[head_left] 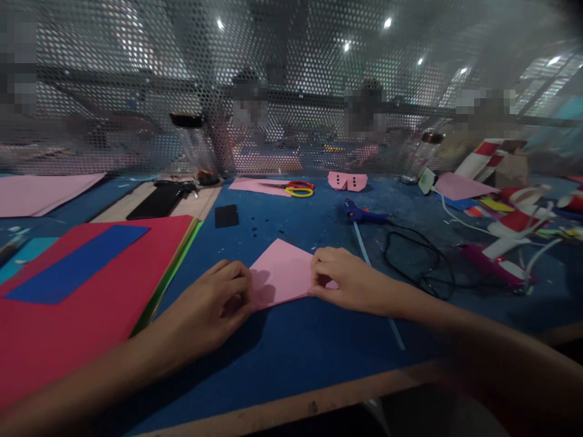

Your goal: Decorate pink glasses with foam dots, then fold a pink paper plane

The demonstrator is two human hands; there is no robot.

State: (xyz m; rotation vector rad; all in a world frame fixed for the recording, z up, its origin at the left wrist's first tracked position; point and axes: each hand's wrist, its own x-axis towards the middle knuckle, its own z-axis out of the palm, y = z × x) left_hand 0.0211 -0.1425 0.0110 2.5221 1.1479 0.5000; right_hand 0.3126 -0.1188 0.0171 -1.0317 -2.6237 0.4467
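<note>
From my remote station I am recording the pink sheet lying on the near side of the scissors, near edge running left to right; left hand is pinching its left end, right hand its right, neither nearer

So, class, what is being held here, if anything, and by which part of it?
The pink paper: the left grip has it at its left end, the right grip near its right end.
</note>
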